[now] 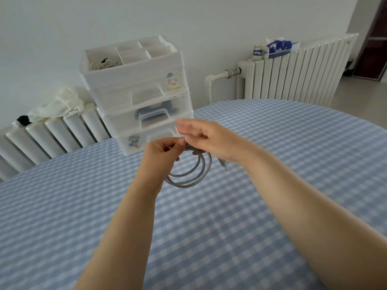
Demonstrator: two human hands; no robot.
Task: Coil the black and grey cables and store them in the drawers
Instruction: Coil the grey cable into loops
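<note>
A grey cable (pixel 189 174) hangs in a few round loops above the blue checked table (pixel 272 164). My left hand (pixel 157 155) pinches the top of the coil, and a thin pale tie sticks up between my hands. My right hand (pixel 205 139) holds the same spot from the right, thumb and fingers curled on the bundle, index finger stretched out. One cable end (pixel 223 164) dangles below my right wrist. Behind my hands stands a white drawer unit (pixel 140 97) with three closed drawers. A dark cable (pixel 155 110) shows through the middle drawer.
The drawer unit's top tray (pixel 125 55) has compartments, one holding a pale cord. White radiators (pixel 293 70) line the wall behind the table. A cloth (pixel 60 105) lies on the left radiator, a jar and a tissue pack (pixel 279 46) on the right one.
</note>
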